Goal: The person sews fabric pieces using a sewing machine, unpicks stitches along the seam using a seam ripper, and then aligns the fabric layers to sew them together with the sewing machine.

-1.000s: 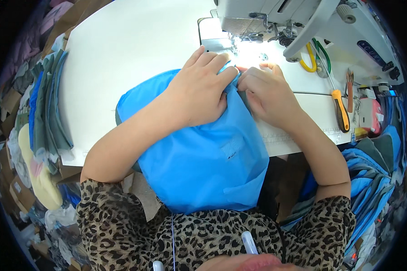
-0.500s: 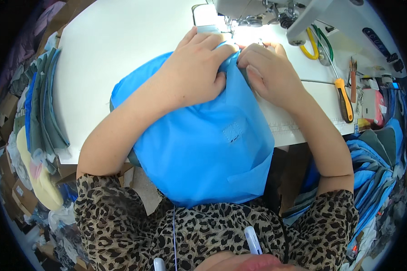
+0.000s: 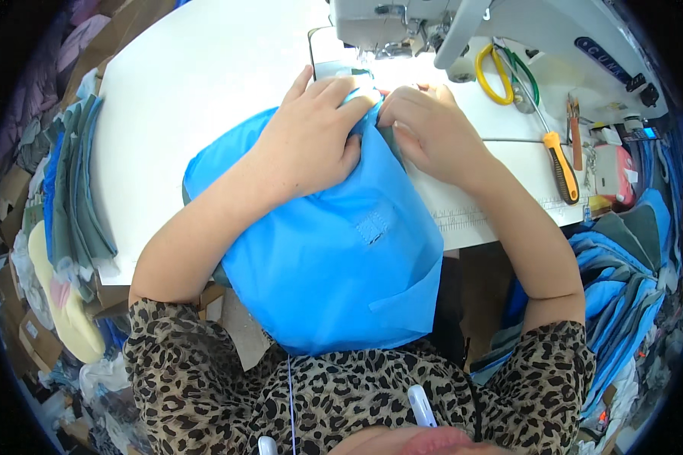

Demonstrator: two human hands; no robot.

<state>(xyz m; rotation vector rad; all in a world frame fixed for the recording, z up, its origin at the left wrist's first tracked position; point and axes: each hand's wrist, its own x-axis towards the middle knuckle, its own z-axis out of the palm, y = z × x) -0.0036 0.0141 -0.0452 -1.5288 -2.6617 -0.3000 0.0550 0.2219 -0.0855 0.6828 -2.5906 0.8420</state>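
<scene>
A large piece of thin blue fabric (image 3: 319, 258), with a small stitched square patch on it, hangs from the table edge over my lap. Its far end is gathered close to the presser foot area of a white sewing machine (image 3: 391, 26). My left hand (image 3: 315, 136) lies over the gathered part, its fingers bent and gripping the cloth just left of the fold. At the right side of that fold, my right hand (image 3: 429, 129) pinches the fabric edge with curled fingers. The fingertips of both hands nearly meet. Exactly what lies under them is hidden.
Right of the machine lie yellow-and-green-handled scissors (image 3: 495, 74), an orange-handled screwdriver (image 3: 561, 168) and pliers (image 3: 574, 133). A pile of blue and grey fabric pieces (image 3: 622, 265) hangs at the right. More folded pieces (image 3: 72, 182) drape over the left table edge (image 3: 118, 220).
The whole view has shifted, so the machine, tools and hands appear farther left and slightly lower. Both hands keep their hold on the blue fabric.
</scene>
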